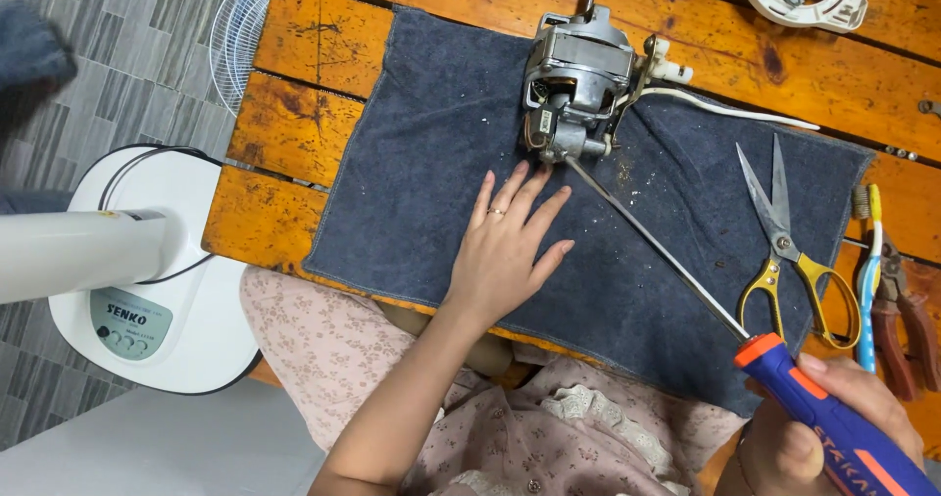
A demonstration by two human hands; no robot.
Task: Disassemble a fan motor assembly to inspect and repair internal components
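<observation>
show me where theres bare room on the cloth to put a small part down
The dark cloth is bare left of the motor, above the left hand. A second bare patch lies between that hand and the screwdriver shaft. The right side is crowded: scissors, white cable, pliers, right hand.

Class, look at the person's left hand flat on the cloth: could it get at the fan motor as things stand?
Probably yes. The left hand lies flat on the dark cloth, fingertips just short of the motor, with nothing between them; the screwdriver shaft runs alongside.
</observation>
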